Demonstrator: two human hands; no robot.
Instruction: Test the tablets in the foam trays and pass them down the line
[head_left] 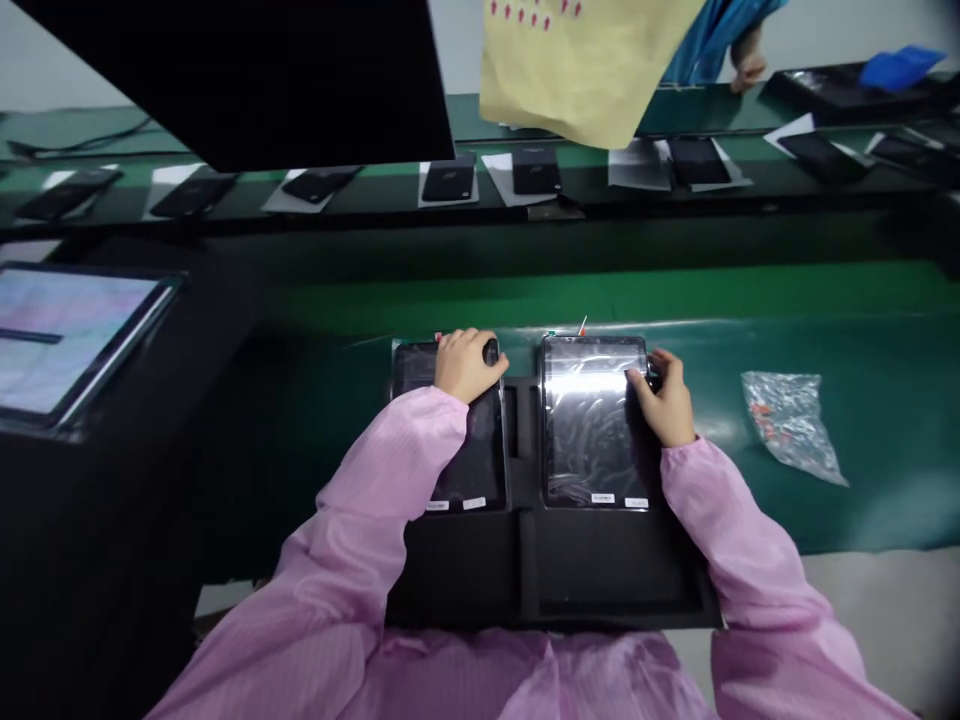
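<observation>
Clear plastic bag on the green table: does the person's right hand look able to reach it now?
Probably yes. The clear plastic bag lies to the right of the right hand, and nothing visible stands between them. The hand would likely first have to leave the tablet at its thumb.

Electronics factory, tablet line

Production floor by the look of it. Row of dark devices [450,180] on white paper sheets [500,182] runs along the long green ledge [585,168] opposite. Another worker's hand [750,70] and blue garment [697,50] past that. Yellow sheet [585,80] with red arrow stickers [521,14] hangs ahead. I'm at a green-topped bench [892,430] in a pink striped smock [375,450]; before me, film-covered tablets [589,430] with white labels [602,498] sit in a black partitioned tray [622,570].
</observation>
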